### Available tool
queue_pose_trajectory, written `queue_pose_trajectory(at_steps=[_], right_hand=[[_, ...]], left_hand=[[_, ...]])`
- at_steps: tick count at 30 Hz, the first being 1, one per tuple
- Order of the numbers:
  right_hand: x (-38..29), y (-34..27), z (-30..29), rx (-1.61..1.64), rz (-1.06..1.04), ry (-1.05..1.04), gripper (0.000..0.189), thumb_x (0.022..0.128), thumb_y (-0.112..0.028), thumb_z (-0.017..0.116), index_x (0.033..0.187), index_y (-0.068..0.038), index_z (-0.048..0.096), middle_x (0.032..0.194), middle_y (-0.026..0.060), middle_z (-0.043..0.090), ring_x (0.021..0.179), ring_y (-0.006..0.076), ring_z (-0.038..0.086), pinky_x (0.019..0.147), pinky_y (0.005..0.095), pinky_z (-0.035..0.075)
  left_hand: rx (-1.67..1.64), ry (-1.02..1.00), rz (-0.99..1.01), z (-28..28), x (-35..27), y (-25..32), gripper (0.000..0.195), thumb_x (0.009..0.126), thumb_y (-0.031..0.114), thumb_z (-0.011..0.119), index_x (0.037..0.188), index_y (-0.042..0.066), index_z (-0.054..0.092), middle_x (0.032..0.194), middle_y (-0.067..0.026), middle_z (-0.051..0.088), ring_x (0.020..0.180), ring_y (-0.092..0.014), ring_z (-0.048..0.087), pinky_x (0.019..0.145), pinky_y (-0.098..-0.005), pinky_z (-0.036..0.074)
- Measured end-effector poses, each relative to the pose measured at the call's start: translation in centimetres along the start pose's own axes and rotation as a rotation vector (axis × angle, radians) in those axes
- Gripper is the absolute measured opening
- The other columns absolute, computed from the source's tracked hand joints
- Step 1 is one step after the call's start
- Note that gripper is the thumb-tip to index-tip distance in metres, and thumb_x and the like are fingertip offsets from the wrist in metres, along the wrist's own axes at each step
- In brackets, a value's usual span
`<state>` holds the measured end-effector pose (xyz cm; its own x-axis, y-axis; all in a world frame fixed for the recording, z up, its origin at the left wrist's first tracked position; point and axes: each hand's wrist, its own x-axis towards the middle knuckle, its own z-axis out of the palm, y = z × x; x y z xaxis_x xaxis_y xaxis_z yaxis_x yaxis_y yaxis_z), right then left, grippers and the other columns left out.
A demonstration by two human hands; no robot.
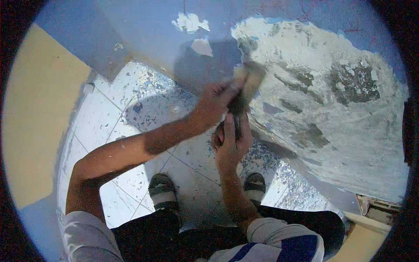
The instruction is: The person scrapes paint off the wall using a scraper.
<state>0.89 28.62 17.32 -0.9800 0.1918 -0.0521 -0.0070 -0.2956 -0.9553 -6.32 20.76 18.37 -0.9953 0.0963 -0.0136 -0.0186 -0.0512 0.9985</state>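
Observation:
A flat scraper, probably a putty knife [254, 82], is blurred by motion and held up against the wall. My right hand [233, 139] grips its dark handle from below, index finger and thumb along it. Higher up, the fingers of my left hand [218, 98] press on the tool near where handle meets blade. The blade's end lies over the left border of a large stripped patch [294, 65] on the blue painted wall [147, 29]. Whitish plaster and dark grey spots show within that patch. The exact edge of the blade cannot be made out.
Paint flakes [154, 85] litter the white tiled floor [121, 196] along the wall's foot. My sandalled feet [163, 190] stand on the tiles. Smaller bare spots [191, 23] mark the wall at upper left. A recessed box or frame [379, 209] sits low at the right.

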Motion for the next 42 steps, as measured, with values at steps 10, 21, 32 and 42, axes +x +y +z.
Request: queue_pose_trajectory(at_steps=[10,21,32,42], right_hand=[[-0.7,3.2,0.2,0.055,-0.067,0.049,0.025,0.093,-0.017,0.048,0.113,-0.002,0.05,0.054,-0.0047,0.039,0.038,0.0017,0.03,0.033,0.0207,0.023],[0.1,2.9,-0.8,0.084,-0.002,0.039,0.031,0.092,-0.014,0.05,0.12,-0.002,0.048,0.056,-0.0036,0.044,0.04,0.0021,0.035,0.035,0.0197,0.027],[0.0,3.5,-1.1,0.031,-0.022,0.044,0.036,0.09,-0.014,0.052,0.123,0.0,0.05,0.056,-0.0026,0.049,0.041,0.0027,0.04,0.036,0.0199,0.031],[-0.1,2.2,-0.7,-0.016,-0.041,0.018,0.035,0.091,-0.013,0.052,0.124,-0.001,0.049,0.057,-0.0026,0.049,0.043,0.0026,0.041,0.038,0.0191,0.033]], left_hand=[[-0.182,-0.102,-0.036,0.2,-1.0,-1.5,0.036,0.095,0.035,0.043,0.097,0.001,0.056,0.071,-0.0031,0.056,0.064,-0.009,0.053,0.058,-0.0248,0.046],[-0.153,-0.005,-0.01,1.0,-0.7,-1.3,0.032,0.096,0.029,0.044,0.083,0.001,0.054,0.069,-0.0007,0.053,0.064,-0.005,0.046,0.058,-0.0231,0.042],[-0.204,-0.032,-0.017,0.9,-1.0,-1.3,0.033,0.095,0.033,0.044,0.09,0.003,0.057,0.071,-0.0024,0.058,0.062,-0.009,0.055,0.057,-0.0241,0.047],[-0.212,-0.041,-0.071,0.6,-0.8,-1.6,0.034,0.095,0.035,0.044,0.089,0.004,0.057,0.071,-0.0022,0.057,0.063,-0.01,0.055,0.057,-0.0241,0.047]])
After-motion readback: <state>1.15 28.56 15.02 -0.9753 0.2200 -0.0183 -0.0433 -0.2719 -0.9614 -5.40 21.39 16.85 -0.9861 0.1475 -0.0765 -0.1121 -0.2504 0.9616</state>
